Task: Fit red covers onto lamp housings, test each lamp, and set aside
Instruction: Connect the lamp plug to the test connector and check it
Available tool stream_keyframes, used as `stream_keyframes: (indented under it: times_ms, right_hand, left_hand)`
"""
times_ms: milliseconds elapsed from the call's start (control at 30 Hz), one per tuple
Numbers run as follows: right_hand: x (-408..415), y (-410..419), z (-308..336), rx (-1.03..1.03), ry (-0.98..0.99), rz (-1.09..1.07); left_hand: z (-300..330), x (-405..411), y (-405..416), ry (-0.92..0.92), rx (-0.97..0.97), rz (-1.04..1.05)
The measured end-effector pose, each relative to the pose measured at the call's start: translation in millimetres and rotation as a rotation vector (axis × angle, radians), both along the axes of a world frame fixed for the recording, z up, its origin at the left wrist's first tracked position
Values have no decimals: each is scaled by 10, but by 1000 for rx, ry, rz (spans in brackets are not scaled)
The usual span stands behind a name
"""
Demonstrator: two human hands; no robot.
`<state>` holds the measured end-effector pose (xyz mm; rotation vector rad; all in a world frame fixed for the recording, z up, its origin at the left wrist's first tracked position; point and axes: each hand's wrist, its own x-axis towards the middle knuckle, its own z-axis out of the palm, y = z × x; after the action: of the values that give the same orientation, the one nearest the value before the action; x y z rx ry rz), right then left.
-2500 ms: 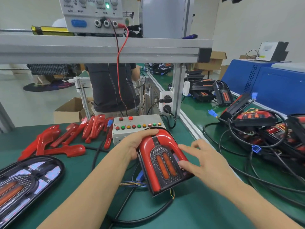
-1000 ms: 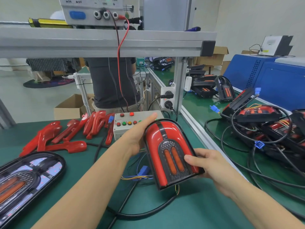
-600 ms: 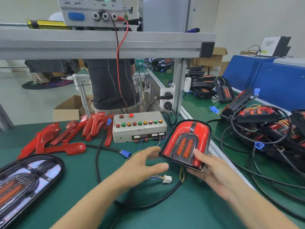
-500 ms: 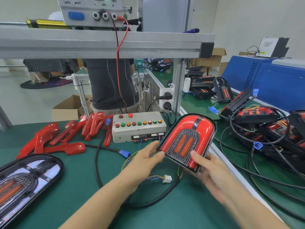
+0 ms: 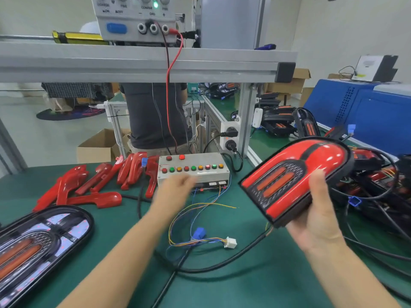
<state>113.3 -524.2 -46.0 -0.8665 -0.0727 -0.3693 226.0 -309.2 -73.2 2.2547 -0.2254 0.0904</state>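
My right hand (image 5: 317, 215) grips a lamp (image 5: 293, 178) with its red cover fitted, held tilted in the air at the right, thumb across the red cover. My left hand (image 5: 175, 188) is blurred, fingers loose, holding nothing, just in front of the grey test box (image 5: 193, 167) with its coloured buttons. A pile of loose red covers (image 5: 97, 181) lies at the left on the green mat. A bare black lamp housing (image 5: 37, 243) without a red cover lies at the lower left. Loose test wires with a white plug (image 5: 230, 242) lie between my arms.
A heap of lamps and black cables (image 5: 375, 187) fills the right side. A black cable (image 5: 222, 263) curves across the green mat (image 5: 222, 290). An aluminium shelf (image 5: 138, 63) with a power supply (image 5: 133, 18) spans overhead. A person (image 5: 155, 116) stands behind the bench.
My right hand has carried the covered lamp up and to the right. My left hand has let go of it and moved left toward the test box. The lamp's plug is free of the test wires.
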Motion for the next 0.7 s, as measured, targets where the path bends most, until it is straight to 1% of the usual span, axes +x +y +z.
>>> stream_keyframes:
  times_ms: [33, 67, 100, 133, 167, 267, 333, 367, 400, 467, 533, 600, 633, 700]
  right_hand:
    - [14, -34, 46, 2, -38, -52]
    - [28, -73, 83, 10, -73, -94]
    - [41, -113, 120, 27, -96, -131]
    - [53, -158, 150, 55, -118, -163]
    - [62, -200, 178, 89, -136, -192]
    - [63, -326, 170, 143, -172, -247]
    - [48, -394, 108, 164, -126, -262]
    - [43, -418, 65, 173, -67, -260]
    - [45, -442, 15, 177, 0, -247]
    - [53, -463, -68, 154, 137, -193]
    - [94, -483, -136, 91, 249, -110]
    - [137, -499, -188, 10, 320, -11]
    - [164, -502, -216, -27, 357, 23]
    - [234, -528, -297, -90, 459, 42]
  left_hand:
    - [-45, 101, 201, -5, 199, 173]
    - [-98, 161, 379, 64, 374, 285]
    - [-159, 184, 511, 163, 486, 348]
    - [-217, 196, 588, 237, 525, 382]
    - [-266, 203, 625, 259, 509, 408]
    - [-325, 230, 661, 227, 451, 458]
    - [-310, 267, 693, 236, 455, 461]
    - [-300, 292, 708, 247, 412, 450]
    - [-292, 314, 715, 269, 313, 436]
    - [-225, 314, 689, 340, 2, 410]
    - [-96, 294, 658, 344, -298, 392]
    - [48, 251, 620, 260, -496, 353]
    - [115, 226, 609, 188, -559, 331]
    - [225, 161, 594, 13, -617, 289]
